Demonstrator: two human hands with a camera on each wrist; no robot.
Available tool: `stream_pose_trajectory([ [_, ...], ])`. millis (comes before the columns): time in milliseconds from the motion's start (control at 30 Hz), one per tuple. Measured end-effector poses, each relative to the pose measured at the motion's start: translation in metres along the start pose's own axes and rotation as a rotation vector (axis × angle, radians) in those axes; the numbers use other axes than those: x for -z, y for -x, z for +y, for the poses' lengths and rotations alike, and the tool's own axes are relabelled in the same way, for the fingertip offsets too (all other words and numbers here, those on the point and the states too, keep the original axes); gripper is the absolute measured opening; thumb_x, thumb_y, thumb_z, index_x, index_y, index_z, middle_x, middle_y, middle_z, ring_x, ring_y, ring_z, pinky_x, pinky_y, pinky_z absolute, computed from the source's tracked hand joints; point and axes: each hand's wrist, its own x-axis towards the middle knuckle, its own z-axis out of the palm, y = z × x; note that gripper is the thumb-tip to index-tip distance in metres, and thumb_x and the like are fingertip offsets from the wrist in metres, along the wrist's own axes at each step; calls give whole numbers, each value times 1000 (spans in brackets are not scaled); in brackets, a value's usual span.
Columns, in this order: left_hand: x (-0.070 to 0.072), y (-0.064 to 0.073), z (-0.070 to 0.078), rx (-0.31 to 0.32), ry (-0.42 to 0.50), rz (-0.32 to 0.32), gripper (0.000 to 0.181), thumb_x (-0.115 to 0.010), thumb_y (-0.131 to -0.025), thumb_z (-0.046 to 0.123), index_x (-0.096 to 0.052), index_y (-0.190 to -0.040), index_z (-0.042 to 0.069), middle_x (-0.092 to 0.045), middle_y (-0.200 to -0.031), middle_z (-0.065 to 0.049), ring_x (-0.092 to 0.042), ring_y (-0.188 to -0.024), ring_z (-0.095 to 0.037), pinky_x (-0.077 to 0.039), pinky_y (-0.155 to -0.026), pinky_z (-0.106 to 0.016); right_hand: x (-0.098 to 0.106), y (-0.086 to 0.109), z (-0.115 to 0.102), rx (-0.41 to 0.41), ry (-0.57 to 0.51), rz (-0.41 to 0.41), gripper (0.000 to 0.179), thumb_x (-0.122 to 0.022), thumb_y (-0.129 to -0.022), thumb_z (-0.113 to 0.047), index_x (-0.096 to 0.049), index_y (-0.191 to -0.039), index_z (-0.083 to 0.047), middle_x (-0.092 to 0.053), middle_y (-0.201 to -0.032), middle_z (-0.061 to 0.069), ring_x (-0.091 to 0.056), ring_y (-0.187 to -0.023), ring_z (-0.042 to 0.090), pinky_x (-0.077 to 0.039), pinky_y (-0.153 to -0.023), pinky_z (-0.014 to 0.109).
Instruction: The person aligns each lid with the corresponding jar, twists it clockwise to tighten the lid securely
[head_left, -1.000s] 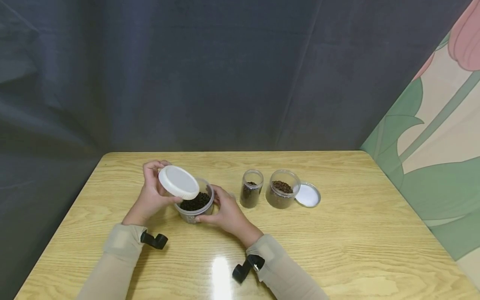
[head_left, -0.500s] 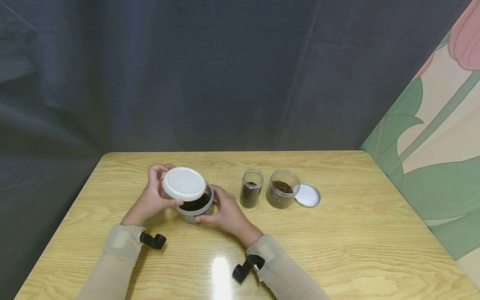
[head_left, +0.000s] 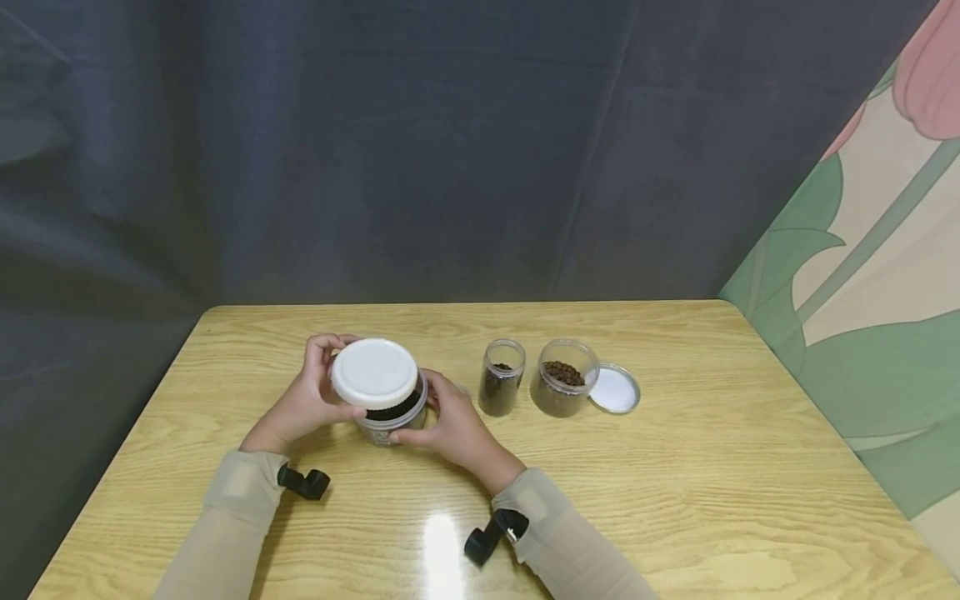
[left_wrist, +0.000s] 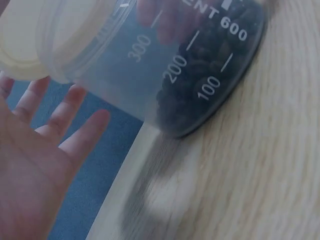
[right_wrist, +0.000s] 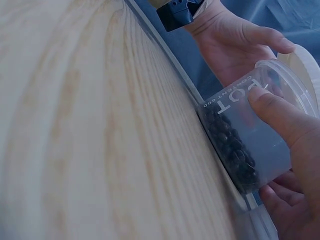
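Note:
A white screw lid (head_left: 375,372) is held by its edge in my left hand (head_left: 303,406), just over the mouth of a clear plastic jar (head_left: 384,429). The lid tilts slightly, and a dark gap shows at the jar's front. My right hand (head_left: 453,429) grips the jar from its right side, thumb in front. Dark beans (right_wrist: 232,145) fill the lower part of the jar, which stands on the table. In the left wrist view, printed measuring marks run along the jar's wall (left_wrist: 135,75), and the left fingers (left_wrist: 82,135) reach beneath the lid's rim.
To the right stand a narrow open jar (head_left: 501,387) and a wider open jar (head_left: 562,392), both with brown contents. A round silver-rimmed lid (head_left: 617,389) lies beside the wider one. The wooden table (head_left: 675,492) ends at a dark curtain (head_left: 450,167).
My left hand has moved the white lid to the right and down over the jar, tipping it nearly level. The right hand and the jar have stayed in place.

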Motion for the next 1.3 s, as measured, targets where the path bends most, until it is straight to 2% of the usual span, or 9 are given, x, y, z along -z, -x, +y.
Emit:
stream_pose_trajectory([
  [100,1,1,0,14,-23,-27,86,-87,-67,-14,-25,-123,4,-34,-146,-9,-44,-133,-12,-42,-109,-18,0,0,-1,-1,-13,4,90,-95,-70,-16,-47,-146,-4,-58,-141,11,-55,-131,19,-45,-109,22],
  [433,3,1,0,90,-120,-95,90,-89,-68,-9,-23,-128,-1,-31,-152,-19,-43,-133,-8,-39,-108,-16,-1,0,0,-13,7,5,90,-95,-71,-15,-46,-146,-2,-58,-140,12,-57,-130,21,-45,-109,22],
  [600,3,2,-1,93,-126,-112,89,-89,-69,-8,-22,-127,-1,-28,-153,-22,-43,-133,-8,-38,-108,-17,-1,0,0,-19,21,-1,91,-95,-71,-15,-45,-147,-2,-57,-141,13,-57,-129,22,-46,-108,22],
  [900,3,1,-2,101,-104,-173,89,-90,-71,-2,-22,-128,-1,-29,-152,-17,-45,-132,-10,-39,-109,-18,0,0,-3,-30,48,7,93,-96,-71,-18,-45,-147,0,-57,-142,14,-57,-130,23,-46,-107,22],
  [1300,5,2,-5,115,-117,-182,90,-90,-71,-4,-22,-129,-1,-30,-152,-11,-47,-131,-7,-40,-108,-18,0,0,-2,-29,49,9,93,-96,-70,-18,-45,-147,-1,-57,-142,13,-56,-130,22,-46,-108,22],
])
